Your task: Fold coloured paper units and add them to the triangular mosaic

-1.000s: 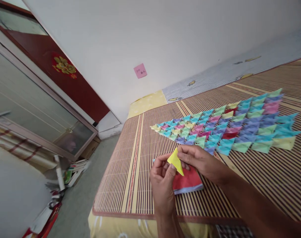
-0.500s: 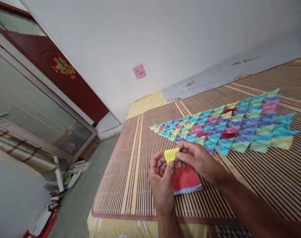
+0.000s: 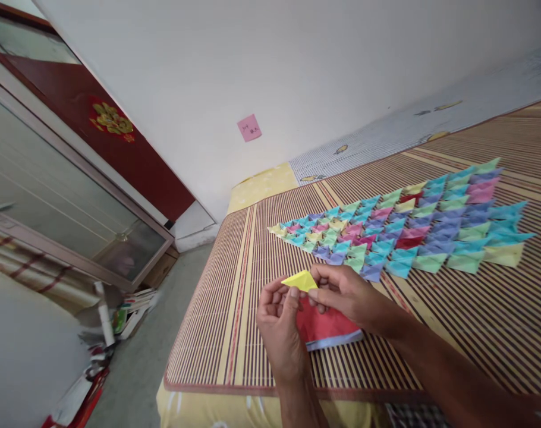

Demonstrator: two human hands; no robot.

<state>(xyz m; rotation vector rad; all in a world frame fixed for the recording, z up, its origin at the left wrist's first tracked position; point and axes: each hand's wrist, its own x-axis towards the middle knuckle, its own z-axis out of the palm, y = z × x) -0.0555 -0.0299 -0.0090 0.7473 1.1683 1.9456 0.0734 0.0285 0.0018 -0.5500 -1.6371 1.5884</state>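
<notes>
A small piece of folded yellow paper [image 3: 302, 279] is pinched between my two hands. My left hand [image 3: 280, 321] grips its left and lower edge, thumb in front. On its right corner my right hand [image 3: 344, 291] closes with thumb and fingers. Below the hands lies a stack of paper squares, red paper [image 3: 330, 321] on top and a pale blue edge showing at the front; my hands hide part of it. Beyond them, rows of folded coloured paper pieces [image 3: 390, 229] spread over the striped mat in a long wedge that narrows to the left.
The striped mat [image 3: 221, 333] covers a bed with yellow cloth at its front edge. A white wall [image 3: 181, 71] with a pink note [image 3: 249, 128] stands behind. At left are a glass-panelled door [image 3: 74, 178] and several items piled on the floor.
The yellow paper has turned in my fingers, so a point now faces left and a peak faces up. Both hands have shifted slightly left.
</notes>
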